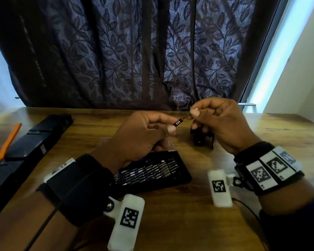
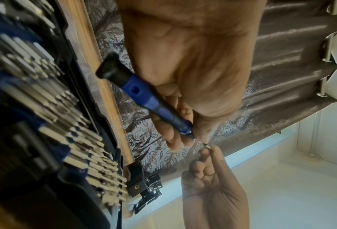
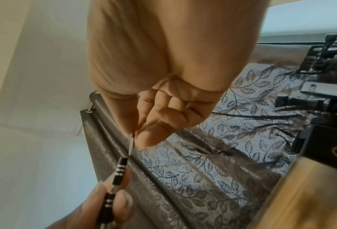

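I see a broad black left strap (image 1: 74, 189) behind the left hand (image 1: 140, 140), a thin black cable (image 1: 43, 227) running off it; the right strap (image 1: 250, 154), behind the right hand (image 1: 223, 124), carries three white coded tags (image 1: 277, 165); white marker-printed pods (image 1: 129, 220) hang from both by screws (image 1: 109, 205).

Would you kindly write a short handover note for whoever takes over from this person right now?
Left hand holds the blue screwdriver by its handle, raised above the table.
Right hand pinches a slim bit, its free end at the driver's ringed collar.
The open bit case lies under the left hand; a small black mount sits below the right hand.
Done: driver and bit are in hand and lined up.
Left: probably push the bit home; it does not look seated yet.
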